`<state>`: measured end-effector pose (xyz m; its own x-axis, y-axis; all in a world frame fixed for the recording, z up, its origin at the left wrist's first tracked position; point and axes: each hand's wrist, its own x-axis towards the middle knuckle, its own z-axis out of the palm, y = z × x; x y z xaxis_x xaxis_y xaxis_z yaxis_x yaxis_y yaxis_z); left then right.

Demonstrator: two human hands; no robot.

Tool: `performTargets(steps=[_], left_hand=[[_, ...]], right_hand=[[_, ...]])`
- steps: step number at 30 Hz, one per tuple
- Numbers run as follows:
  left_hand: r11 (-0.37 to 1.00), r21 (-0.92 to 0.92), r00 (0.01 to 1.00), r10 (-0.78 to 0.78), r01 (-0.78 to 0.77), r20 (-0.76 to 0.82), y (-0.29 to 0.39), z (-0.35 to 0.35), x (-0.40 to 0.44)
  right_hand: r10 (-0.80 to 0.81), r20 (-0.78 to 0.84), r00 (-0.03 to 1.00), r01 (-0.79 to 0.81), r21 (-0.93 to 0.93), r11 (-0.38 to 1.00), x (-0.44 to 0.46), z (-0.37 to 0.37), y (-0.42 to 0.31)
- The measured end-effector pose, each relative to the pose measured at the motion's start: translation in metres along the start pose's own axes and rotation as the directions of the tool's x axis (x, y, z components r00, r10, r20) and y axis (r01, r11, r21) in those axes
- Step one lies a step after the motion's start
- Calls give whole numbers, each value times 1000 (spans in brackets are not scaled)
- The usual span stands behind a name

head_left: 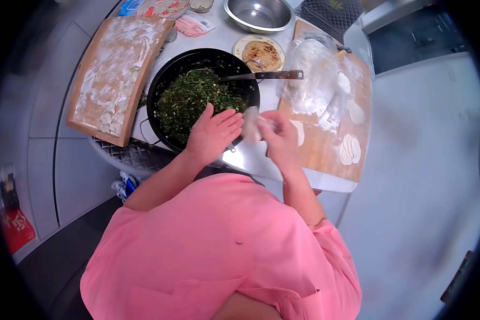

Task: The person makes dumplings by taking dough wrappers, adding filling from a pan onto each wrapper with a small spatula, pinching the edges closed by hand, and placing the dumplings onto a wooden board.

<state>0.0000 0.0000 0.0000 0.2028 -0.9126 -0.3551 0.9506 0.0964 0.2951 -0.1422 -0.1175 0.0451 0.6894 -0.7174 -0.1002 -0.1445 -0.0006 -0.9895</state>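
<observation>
My left hand (210, 134) is open, palm turned up and fingers stretched out, over the near rim of a black pan (156, 106). Chopped green filling (194, 96) is heaped in the pan, where a spatula (266, 76) lies with its handle across the right rim. Just right of those fingers, my right hand (280, 136) pinches a thin dough wrapper (253, 125), smeared by motion. Flat dough wrappers (350, 149) lie on the wooden board to the right, one stack overlapping.
A floured wooden board (128, 114) with dough scraps stands left of the pan. Behind are a plate with a browned flatbread (262, 56) and a steel bowl (258, 15). Plastic wrap (312, 66) covers dough on the right board (317, 154).
</observation>
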Motion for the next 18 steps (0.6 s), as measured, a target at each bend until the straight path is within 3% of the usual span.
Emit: performTargets(steps=[1, 2, 3, 5, 6, 7, 9, 10, 11, 14, 16, 18], left_hand=[[995, -101, 994, 13, -2, 111, 0, 10, -3], [980, -201, 975, 36, 9, 219, 1, 14, -4], [977, -211, 982, 33, 7, 187, 6, 8, -21], [978, -108, 983, 182, -180, 12, 21, 1, -26], [969, -119, 976, 217, -217, -16, 25, -5, -20], [961, -116, 967, 246, -252, -63, 33, -12, -23], [939, -175, 945, 263, -297, -196, 44, -20, -40], [924, -234, 943, 255, -303, -215, 55, -27, -47], [906, -284, 939, 253, -314, -232, 61, -35, -53], [898, -236, 916, 314, -372, -251, 76, -48, -68], [890, -77, 865, 412, -449, -286, 83, -51, -75], [865, -38, 834, 470, -500, -288, 88, -52, -81]], right_hand=[[-43, 2, 999, 43, -46, 998, 4, 11, -1], [31, 42, 999, -29, -49, 998, 7, 20, -3], [61, 55, 997, -59, -41, 997, 1, 38, 1], [16, 62, 998, -11, -73, 997, 8, 53, 13], [-45, 37, 998, 55, -337, 940, 16, 47, 10], [-51, 47, 998, 64, -337, 940, 18, 49, 11], [-41, 313, 949, 275, -756, 594, 12, 50, 18], [-79, 414, 907, 392, -758, 522, 14, 55, 25], [-78, 424, 902, 400, -755, 520, 15, 58, 30], [-43, 497, 866, 485, -818, 311, 20, 70, 37], [-11, 499, 867, 485, -837, 255, 27, 73, 37], [31, 476, 879, 465, -869, 172, 37, 72, 37]])
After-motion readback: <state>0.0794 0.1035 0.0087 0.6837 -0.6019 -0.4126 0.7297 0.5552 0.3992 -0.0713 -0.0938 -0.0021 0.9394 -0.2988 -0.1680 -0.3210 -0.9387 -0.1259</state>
